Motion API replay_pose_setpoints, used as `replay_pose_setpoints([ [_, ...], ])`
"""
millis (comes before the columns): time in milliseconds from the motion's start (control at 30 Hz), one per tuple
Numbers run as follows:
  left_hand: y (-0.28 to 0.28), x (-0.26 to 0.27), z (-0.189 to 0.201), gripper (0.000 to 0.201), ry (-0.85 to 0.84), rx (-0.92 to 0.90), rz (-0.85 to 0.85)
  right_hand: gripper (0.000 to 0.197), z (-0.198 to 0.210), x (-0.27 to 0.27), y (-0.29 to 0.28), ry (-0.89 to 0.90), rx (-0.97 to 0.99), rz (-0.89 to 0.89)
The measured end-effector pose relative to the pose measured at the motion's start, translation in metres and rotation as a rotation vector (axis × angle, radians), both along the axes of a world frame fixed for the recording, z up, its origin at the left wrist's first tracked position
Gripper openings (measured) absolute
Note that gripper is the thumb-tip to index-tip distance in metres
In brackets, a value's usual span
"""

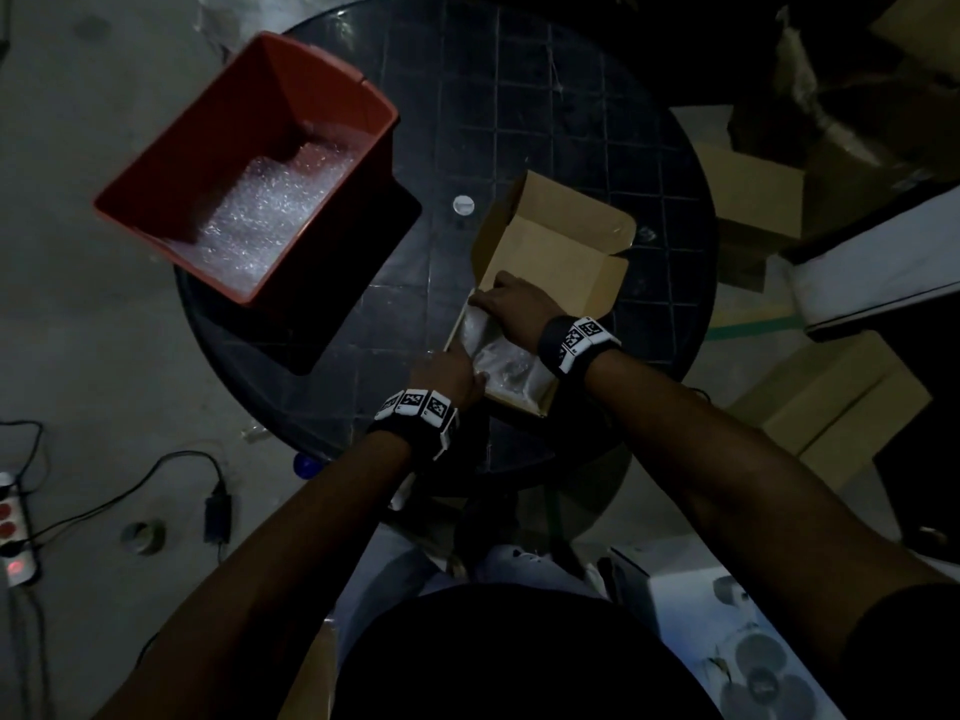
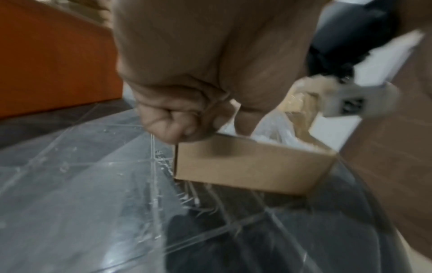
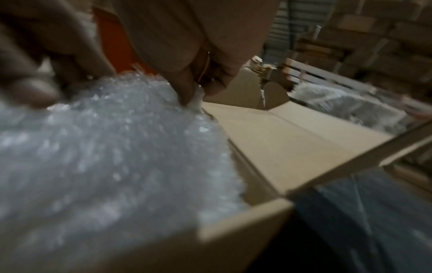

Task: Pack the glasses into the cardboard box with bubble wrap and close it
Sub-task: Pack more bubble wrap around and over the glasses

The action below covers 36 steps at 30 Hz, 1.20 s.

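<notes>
An open cardboard box (image 1: pixel 558 262) sits on the round black table (image 1: pixel 519 122), its lid flap folded back away from me. Bubble wrap (image 1: pixel 498 356) fills its near half, and no glasses show through it. My left hand (image 1: pixel 452 371) grips the box's near-left corner, fingers curled outside the wall (image 2: pixel 245 166) and thumb over the rim. My right hand (image 1: pixel 511 301) is at the far-left edge of the wrap. In the right wrist view its fingertips (image 3: pixel 187 92) pinch the bubble wrap (image 3: pixel 117 147) where it meets the lid's hinge.
A red bin (image 1: pixel 208 148) with more bubble wrap (image 1: pixel 270 215) stands at the table's left, overhanging the edge. Cardboard boxes (image 1: pixel 831 407) are stacked on the floor to the right. A power strip (image 1: pixel 13 527) and cables lie on the floor at left.
</notes>
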<state>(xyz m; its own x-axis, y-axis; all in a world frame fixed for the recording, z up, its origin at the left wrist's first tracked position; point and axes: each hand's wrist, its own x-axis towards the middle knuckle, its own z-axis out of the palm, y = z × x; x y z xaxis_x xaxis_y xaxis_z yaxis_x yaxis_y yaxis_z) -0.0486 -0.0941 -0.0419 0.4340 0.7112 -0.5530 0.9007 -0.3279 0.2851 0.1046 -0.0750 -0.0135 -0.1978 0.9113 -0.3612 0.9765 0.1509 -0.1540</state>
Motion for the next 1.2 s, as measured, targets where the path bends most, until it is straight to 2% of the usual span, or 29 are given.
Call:
replay_pose_setpoints([
  [100, -0.004, -0.003, -0.003, 0.062, -0.024, 0.024, -0.019, 0.039, -0.001, -0.003, 0.004, -0.014, 0.036, -0.044],
  [167, -0.007, -0.002, -0.002, 0.057, -0.051, 0.023, 0.007, 0.040, -0.005, -0.004, 0.002, -0.034, 0.068, -0.119],
  [267, -0.010, -0.002, -0.008, 0.056, -0.071, 0.040, 0.019, 0.054, -0.016, -0.005, -0.004, -0.039, 0.080, -0.161],
  [367, -0.009, -0.002, -0.011, 0.054, -0.122, 0.016, 0.042, 0.074, -0.022, 0.002, -0.015, -0.083, 0.058, -0.078],
  [433, -0.006, -0.002, -0.009, 0.054, -0.130, -0.024, 0.055, 0.077, -0.020, 0.007, -0.017, -0.132, 0.041, -0.029],
  [500, -0.003, -0.003, -0.005, 0.055, -0.149, -0.071, 0.062, 0.072, -0.019, 0.009, -0.012, -0.176, 0.056, 0.002],
  [567, 0.001, -0.006, -0.003, 0.054, -0.135, -0.074, 0.035, 0.057, -0.016, 0.009, -0.008, -0.167, 0.094, -0.005],
  [633, 0.001, -0.012, 0.001, 0.053, -0.095, -0.012, -0.050, 0.042, -0.013, 0.011, -0.006, -0.158, 0.162, 0.016],
  [733, -0.003, -0.022, 0.007, 0.040, -0.100, 0.188, -0.102, 0.034, -0.011, 0.011, -0.006, -0.206, 0.199, 0.105],
  [800, -0.006, -0.026, 0.009, 0.039, -0.134, 0.292, -0.035, 0.027, -0.012, 0.010, -0.001, -0.219, 0.248, 0.109],
  [900, -0.003, -0.026, 0.005, 0.052, -0.181, 0.226, 0.160, 0.014, -0.013, 0.006, 0.004, -0.204, 0.301, 0.060],
  [1000, 0.003, -0.017, -0.003, 0.057, -0.150, 0.122, 0.193, 0.018, -0.018, 0.006, 0.005, -0.199, 0.296, 0.039],
  [1133, 0.013, -0.014, -0.003, 0.031, -0.032, 0.217, 0.084, 0.024, -0.020, 0.006, 0.004, -0.129, 0.247, -0.036],
  [1200, 0.019, -0.016, -0.002, 0.026, 0.000, 0.216, 0.076, 0.027, -0.017, 0.007, 0.000, -0.119, 0.238, -0.064],
])
